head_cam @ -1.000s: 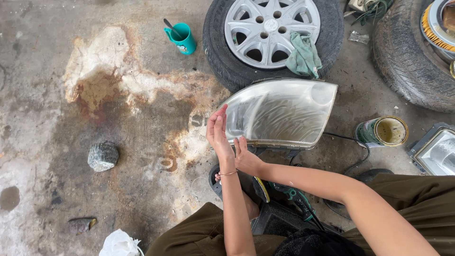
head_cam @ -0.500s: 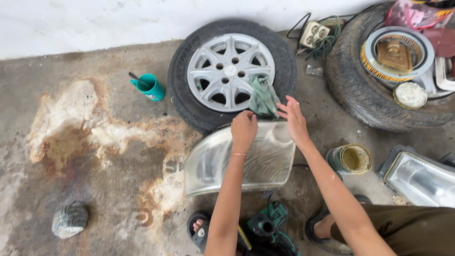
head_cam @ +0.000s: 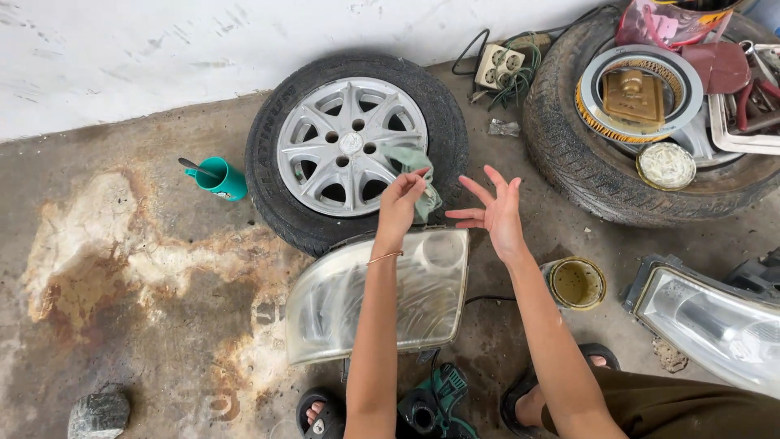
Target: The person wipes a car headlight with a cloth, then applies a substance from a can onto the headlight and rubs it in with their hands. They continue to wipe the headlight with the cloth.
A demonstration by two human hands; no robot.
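Left hand (head_cam: pixel 402 203) newly on cloth (head_cam: pixel 416 171)

I see a grey concrete floor (head_cam: pixel 122 203), marked by a large rust-and-white stain at left. Lying directly on it: a wheel with a silver rim (head_cam: pixel 351 146), flat near the white wall; a teal cup (head_cam: pixel 218 180) just beside it; a hazy headlight (head_cam: pixel 382 297) touching the wheel's near edge; a second tyre (head_cam: pixel 585 171) at right; an open tin (head_cam: pixel 575 283); another headlight (head_cam: pixel 715 321); a stone (head_cam: pixel 99 413) at lower left.
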